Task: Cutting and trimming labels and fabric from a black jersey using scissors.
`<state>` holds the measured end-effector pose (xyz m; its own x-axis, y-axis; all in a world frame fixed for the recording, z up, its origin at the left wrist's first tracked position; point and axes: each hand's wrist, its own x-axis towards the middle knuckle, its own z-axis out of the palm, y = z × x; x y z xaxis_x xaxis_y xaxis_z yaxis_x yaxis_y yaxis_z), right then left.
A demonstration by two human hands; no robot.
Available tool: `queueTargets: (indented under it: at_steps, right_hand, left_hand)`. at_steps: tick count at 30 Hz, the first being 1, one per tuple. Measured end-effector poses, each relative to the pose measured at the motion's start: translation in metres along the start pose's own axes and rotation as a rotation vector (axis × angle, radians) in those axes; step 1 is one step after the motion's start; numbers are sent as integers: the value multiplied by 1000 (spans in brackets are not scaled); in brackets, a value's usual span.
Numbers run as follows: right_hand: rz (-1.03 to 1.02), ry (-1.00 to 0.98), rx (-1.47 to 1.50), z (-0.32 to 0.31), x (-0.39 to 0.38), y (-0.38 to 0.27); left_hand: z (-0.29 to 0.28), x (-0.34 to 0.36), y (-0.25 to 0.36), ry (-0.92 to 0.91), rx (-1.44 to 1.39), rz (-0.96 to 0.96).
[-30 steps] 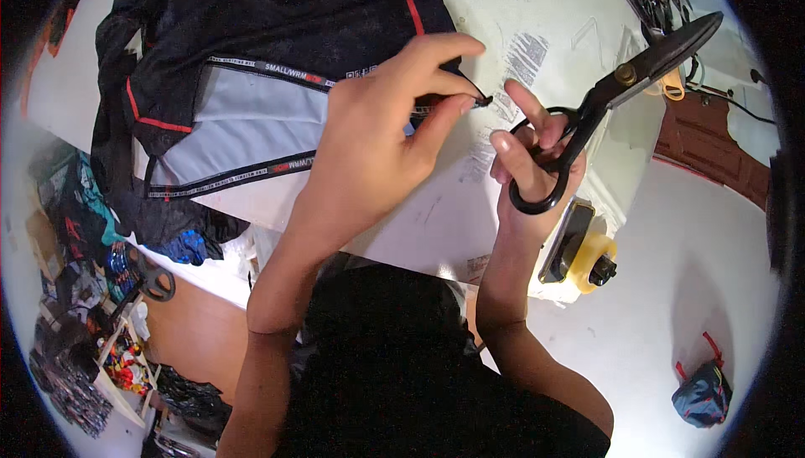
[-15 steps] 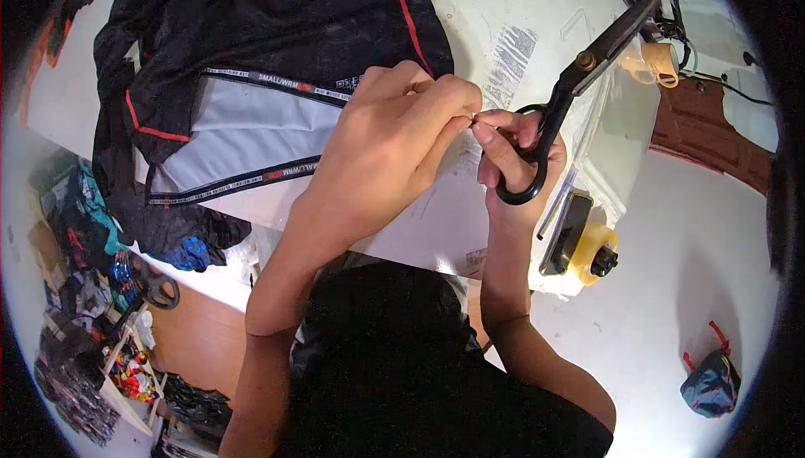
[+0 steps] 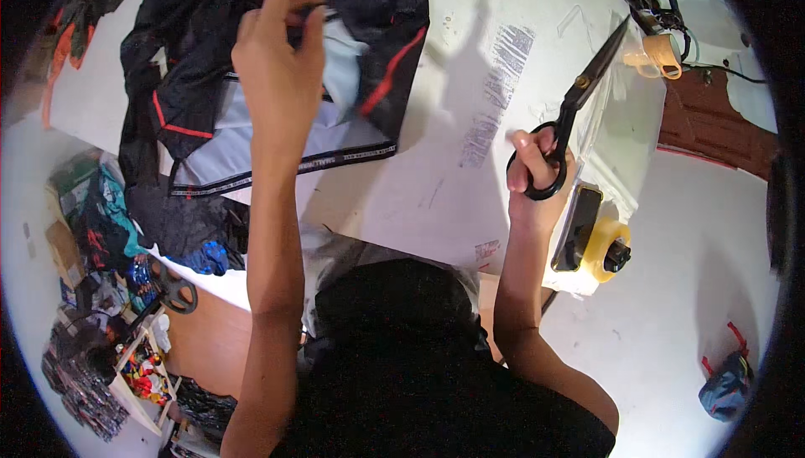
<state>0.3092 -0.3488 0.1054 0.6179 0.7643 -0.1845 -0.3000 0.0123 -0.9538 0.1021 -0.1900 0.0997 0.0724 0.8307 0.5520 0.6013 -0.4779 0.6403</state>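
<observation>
Over the black garment [image 3: 201,5] with red piping, my left hand [image 3: 281,60] pinches a lifted edge of the cloth. Its pale grey inside shows below my fingers, and the raised part is blurred. A printed hem band runs along the garment's lower edge. Black scissors [image 3: 579,93] rest in my right hand [image 3: 541,169], fingers through the handle loops. Their blades look together and point up and away to the right, above the white table [image 3: 402,198].
Beside my right wrist lie a dark phone [image 3: 579,227] and a yellow round container with a black top [image 3: 610,248]. Farther right stands a tan cup [image 3: 662,56]. Cloth heaps [image 3: 101,215] and a second pair of scissors [image 3: 176,290] are at the left. A small bag [image 3: 725,387] lies lower right.
My hands were together at the centre and have parted. My left hand moved up and left and lifts the garment's edge. The right, with the scissors, drew back slightly right.
</observation>
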Motion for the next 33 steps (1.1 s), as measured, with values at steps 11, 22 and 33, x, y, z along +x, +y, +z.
queueTargets:
  at_steps: [11, 22, 33]
  right_hand:
    - [194, -67, -90, -17, -35, 9]
    - [181, -147, -115, -26, -58, 15]
    - [196, -225, -126, -25, -63, 17]
  left_hand:
    - [-9, -78, 17, -345, 211, -440]
    - [4, -88, 5, -224, 7, -209]
    - [6, -90, 29, -220, -274, -25]
